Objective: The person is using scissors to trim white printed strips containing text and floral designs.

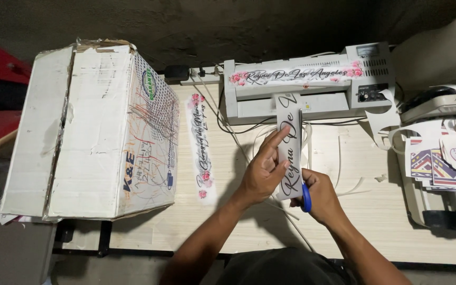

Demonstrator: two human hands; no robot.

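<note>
A pale wood-grain table (386, 216) stands against a dark, rough wall (228, 26), dimly lit from above.

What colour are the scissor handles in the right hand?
Blue. The scissors show best in the head view, gripped by the right hand.

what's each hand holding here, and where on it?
Left hand: long laminated strip with script lettering, fingers pressing its left edge. Right hand: blue-handled scissors, gripped by the handle loops.
</note>
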